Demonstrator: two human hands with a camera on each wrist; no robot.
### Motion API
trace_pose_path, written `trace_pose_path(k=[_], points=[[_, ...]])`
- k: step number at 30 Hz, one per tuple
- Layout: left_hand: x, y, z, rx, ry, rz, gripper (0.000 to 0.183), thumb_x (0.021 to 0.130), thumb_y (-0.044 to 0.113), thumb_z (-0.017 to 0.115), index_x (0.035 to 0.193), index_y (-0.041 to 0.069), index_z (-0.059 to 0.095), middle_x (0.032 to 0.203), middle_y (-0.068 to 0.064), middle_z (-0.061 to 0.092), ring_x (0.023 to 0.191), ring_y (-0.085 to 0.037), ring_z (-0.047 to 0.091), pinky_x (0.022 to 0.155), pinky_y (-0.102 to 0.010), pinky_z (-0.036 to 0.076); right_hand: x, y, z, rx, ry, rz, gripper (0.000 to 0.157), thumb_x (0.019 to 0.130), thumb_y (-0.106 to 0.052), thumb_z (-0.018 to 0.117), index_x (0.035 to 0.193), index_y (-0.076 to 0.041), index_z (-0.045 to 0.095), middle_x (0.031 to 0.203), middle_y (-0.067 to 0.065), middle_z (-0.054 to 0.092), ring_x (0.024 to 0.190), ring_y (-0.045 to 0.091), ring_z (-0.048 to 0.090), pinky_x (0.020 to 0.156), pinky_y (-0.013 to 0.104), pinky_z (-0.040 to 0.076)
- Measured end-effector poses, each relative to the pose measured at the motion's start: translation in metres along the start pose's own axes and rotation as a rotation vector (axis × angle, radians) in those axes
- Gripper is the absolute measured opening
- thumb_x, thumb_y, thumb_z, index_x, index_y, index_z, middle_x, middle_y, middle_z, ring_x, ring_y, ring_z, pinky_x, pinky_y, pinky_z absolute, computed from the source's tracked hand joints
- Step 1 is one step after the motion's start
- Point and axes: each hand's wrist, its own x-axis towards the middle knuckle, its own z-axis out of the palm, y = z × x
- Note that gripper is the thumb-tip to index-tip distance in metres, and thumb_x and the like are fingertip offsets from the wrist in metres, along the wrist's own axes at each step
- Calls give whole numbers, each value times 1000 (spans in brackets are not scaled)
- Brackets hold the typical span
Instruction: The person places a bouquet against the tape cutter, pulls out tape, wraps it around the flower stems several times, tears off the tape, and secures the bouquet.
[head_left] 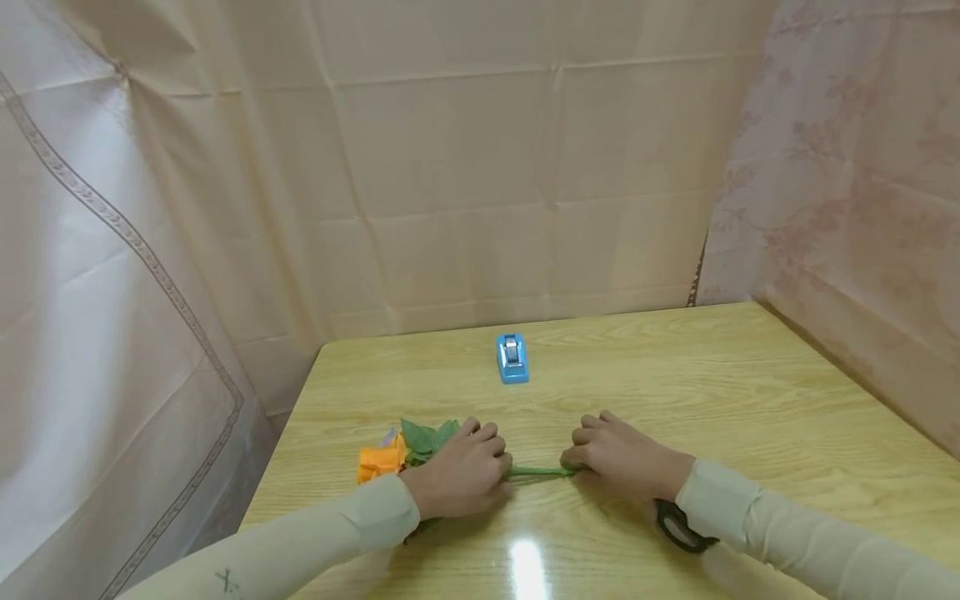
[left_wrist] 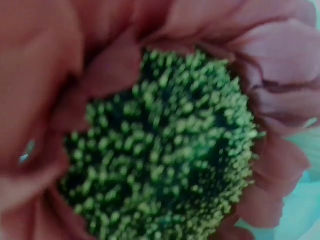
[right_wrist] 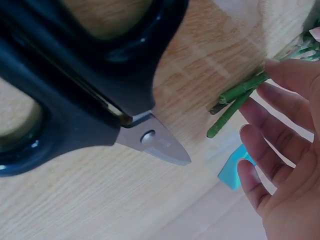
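Observation:
A bunch of artificial-looking flowers lies across the table, with an orange bloom [head_left: 381, 461] and green leaves [head_left: 427, 438] at its left end. My left hand [head_left: 467, 471] grips the bunch just right of the leaves. Green stems [head_left: 540, 472] run from it to my right hand [head_left: 611, 454], which pinches them near their cut ends [right_wrist: 227, 110]. In the right wrist view the right hand [right_wrist: 285, 130] has thumb and forefinger at the stems, its other fingers loosely bent. One large bloom [left_wrist: 165, 145] with a yellow-green centre fills the left wrist view, where the hand is hidden.
Black-handled scissors [head_left: 678, 529] lie by my right wrist; their short blades [right_wrist: 162, 142] appear closed in the right wrist view. A small blue desk item [head_left: 513, 358] with a silvery middle stands near the table's back. Cloth curtains [head_left: 465, 167] hang behind and at both sides.

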Motion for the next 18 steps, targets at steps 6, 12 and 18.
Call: trace_pose_path(k=[6,12,18], points=[[4,-6,-9,-50,53,-14,45,106,54,48,109,20,76,97,6,65,89,-14,47,84,-33,36,3,1,-5,38,4,28,22,96,-40,72,105,-21,78,89,-13,65,76,7,40,71,29,34],[13,-18,-16,-209,20,-88,68,106,65,30,126,17,74,115,4,71,105,-16,56,94,-41,40,10,9,-6,60,-2,72,32,102,-47,59,103,-22,80,92,-12,69,75,6,41,69,30,38],[31,-48,-19,-489,33,-242,41,106,47,53,111,16,80,106,3,76,95,-14,63,93,-46,47,18,26,-8,202,-26,172,37,105,-46,54,106,-19,81,98,-11,74,81,7,52,75,37,47]])
